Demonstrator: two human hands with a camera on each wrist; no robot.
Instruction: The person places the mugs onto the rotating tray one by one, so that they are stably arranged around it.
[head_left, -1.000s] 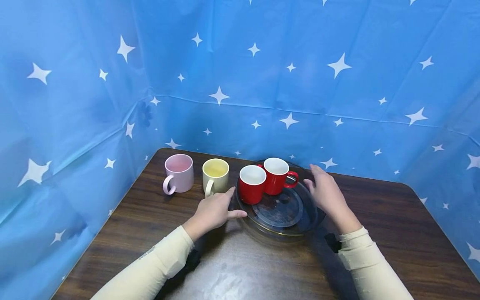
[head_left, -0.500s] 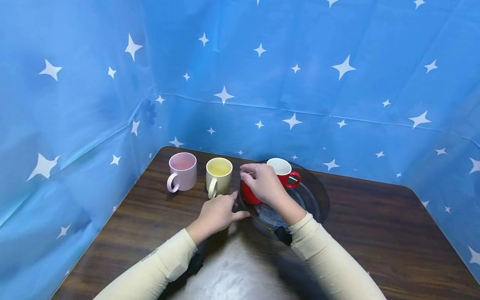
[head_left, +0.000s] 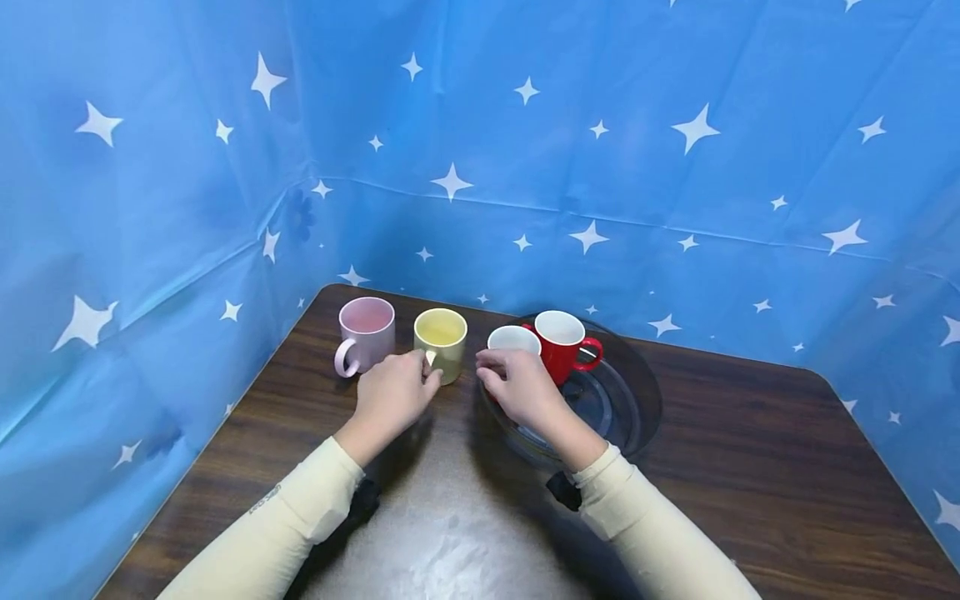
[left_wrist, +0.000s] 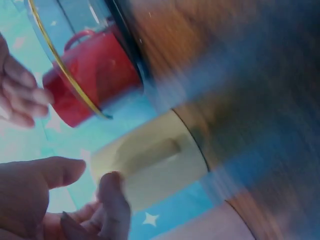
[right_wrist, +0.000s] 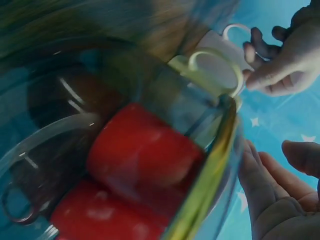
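Note:
My left hand [head_left: 393, 396] is at the handle side of a pale yellow mug [head_left: 452, 354], which stands upright on the table. In the left wrist view a gap shows between its thumb and fingers, close to the mug's upper end. My right hand [head_left: 525, 387] hovers at the near side of a red mug [right_wrist: 145, 145] with a white inside, fingers bent near its rim and nothing between them. That mug stands in a clear glass bowl [head_left: 643, 396], beside a second red mug [head_left: 557, 360] whose handle points right. The hand hides most of the nearer mug in the head view.
A pink mug [head_left: 375, 337] stands left of the yellow one, its handle towards the near left. The dark wooden table [head_left: 750, 450] ends at a blue curtain [head_left: 585, 167] with white stars behind and at the sides.
My right hand has left the bowl's right side and come over to the nearer red mug. My left hand has moved from the bowl's left edge to the yellow mug's handle.

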